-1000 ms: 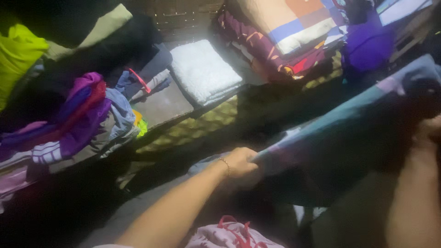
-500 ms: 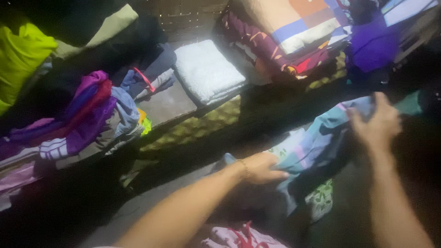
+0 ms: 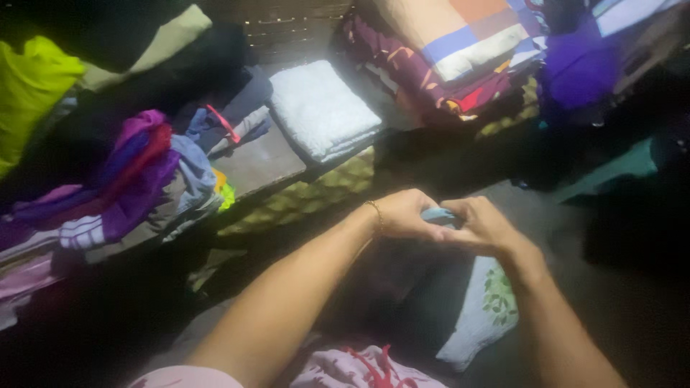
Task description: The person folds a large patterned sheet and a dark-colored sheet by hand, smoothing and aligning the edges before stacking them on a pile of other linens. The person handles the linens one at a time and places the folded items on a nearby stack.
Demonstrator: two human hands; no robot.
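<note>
My left hand [image 3: 405, 215] and my right hand [image 3: 480, 226] meet at the middle of the view, both gripping the top edge of a pale blue cloth with a green leaf print [image 3: 483, 309]. The cloth hangs down below the hands, folded over itself, mostly in shadow. A thin bracelet circles my left wrist.
A folded white towel [image 3: 320, 109] lies on a low bench [image 3: 260, 161]. A heap of purple, red and blue clothes [image 3: 129, 176] sits to the left, yellow-green fabric [image 3: 32, 90] beyond it. Patterned folded bedding [image 3: 453, 54] is stacked at the back right. Pink cloth [image 3: 359, 368] lies below.
The cloth was stretched wide between my hands. My right hand swung in from the right to meet the left, doubling the cloth, which now hangs down.
</note>
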